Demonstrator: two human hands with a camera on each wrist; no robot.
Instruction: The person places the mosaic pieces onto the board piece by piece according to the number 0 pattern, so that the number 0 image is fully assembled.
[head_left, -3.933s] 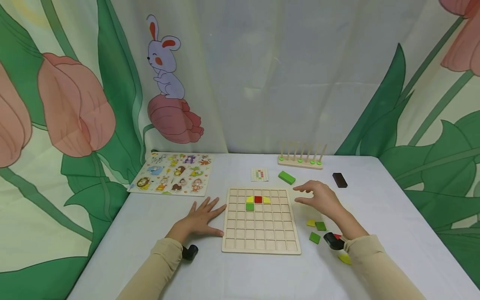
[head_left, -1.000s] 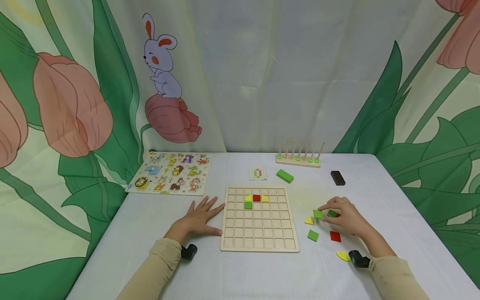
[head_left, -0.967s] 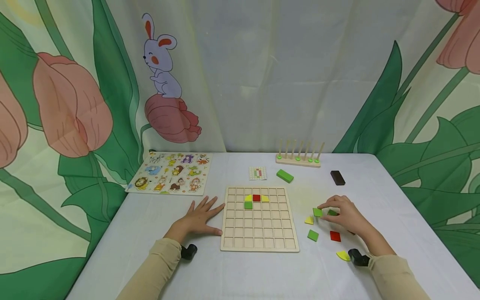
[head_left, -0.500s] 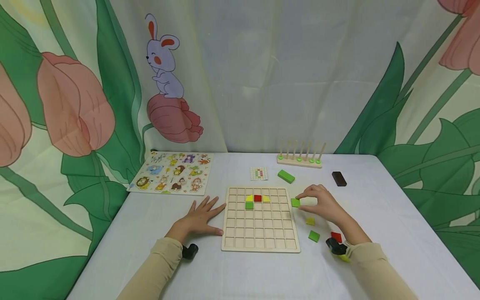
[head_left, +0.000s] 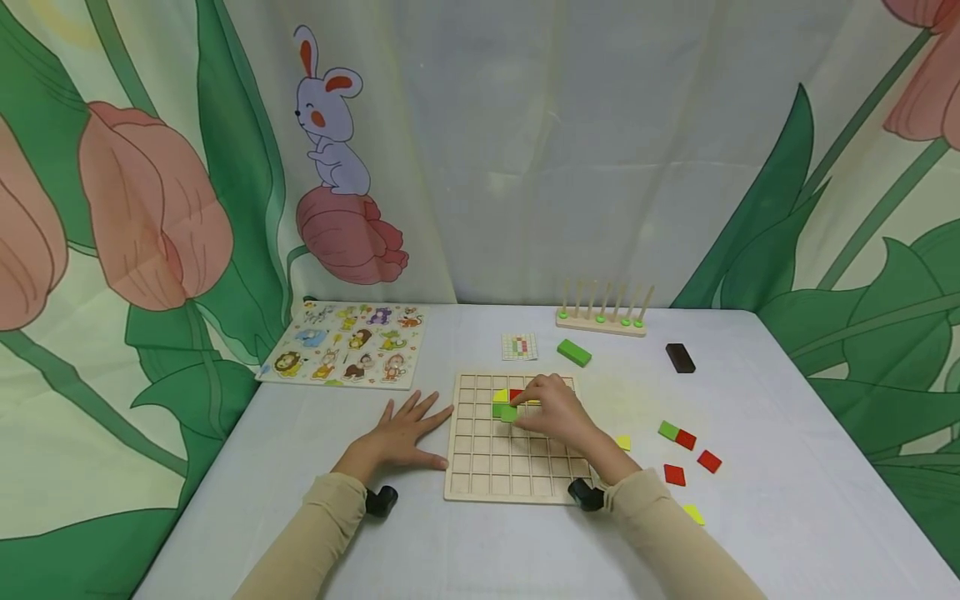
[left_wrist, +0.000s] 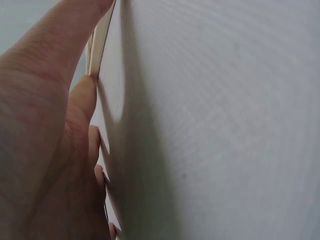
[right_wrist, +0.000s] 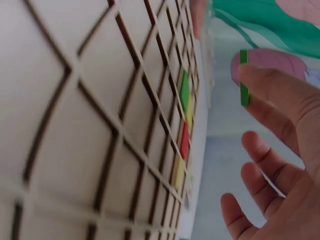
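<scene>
My right hand (head_left: 555, 412) pinches a green square tile (head_left: 508, 413) between thumb and fingertip, above the wooden grid board (head_left: 517, 481). In the right wrist view that tile (right_wrist: 244, 97) is seen edge-on, clear of the board, with the other fingers spread loosely below. In the board's upper rows lie a placed green tile (head_left: 497, 410), a yellow piece (head_left: 500, 395) and a red square (head_left: 515, 393); a second yellow piece is mostly behind the right hand. My left hand (head_left: 397, 437) lies spread on the table, thumb and a fingertip at the board's left edge.
Right of the board lie loose pieces: a green tile (head_left: 668, 431), several red ones (head_left: 674, 475) and yellow ones (head_left: 693, 514). Behind are a pattern card (head_left: 519, 347), a green block (head_left: 573, 352), a peg stand (head_left: 600, 322) and a black object (head_left: 680, 358). An animal puzzle (head_left: 341, 346) lies left.
My right hand, at the right of the board before, picked up a green tile from the loose pieces and carried it left over the grid. The left hand has stayed in place.
</scene>
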